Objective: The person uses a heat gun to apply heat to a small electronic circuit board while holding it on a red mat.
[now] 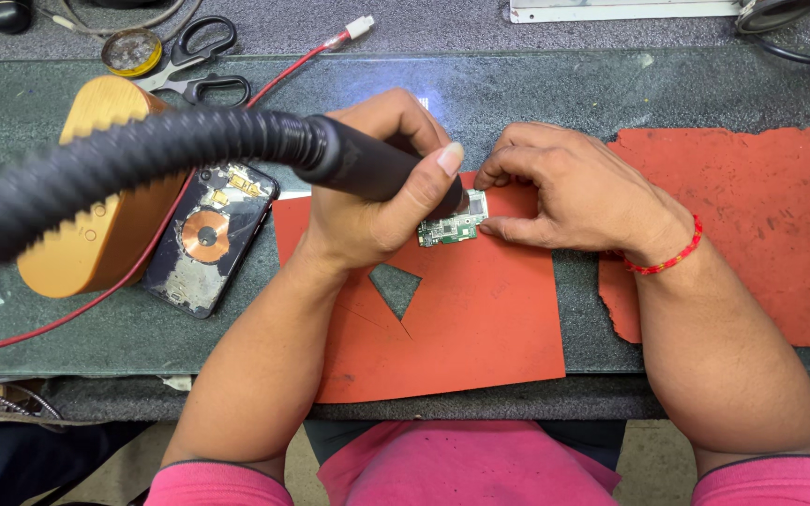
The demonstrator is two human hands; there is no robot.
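A small green circuit board point(453, 227) is seen lying flat on an orange heat-resistant mat point(480, 328), near the mat's far edge, on a dark stone-patterned table point(536, 89). The board's long axis runs left to right, tilted slightly so that its right end sits a little farther from the person; the right end is partly hidden by fingers.

A black hot-air wand point(367, 169) is grasped in the left hand point(377, 192), the grip wrapped fully round its handle, thumb across the top. The wand is angled down towards the board's right end, apparently so heat falls on 1 spot. Its ribbed black hose point(114, 164) sweeps away to the left.

The board is pinned by the fingertips of the right hand point(564, 192), curled and pressing at its right edge, seemingly to keep it from shifting; nothing is enclosed in that grip. A red thread bracelet point(672, 258) is worn on that wrist.

To the left lie an opened phone back with a copper coil point(206, 236), a wooden block point(105, 206), a red wire point(283, 75) and black scissors point(201, 58). A second torn orange mat point(752, 225) lies to the right.
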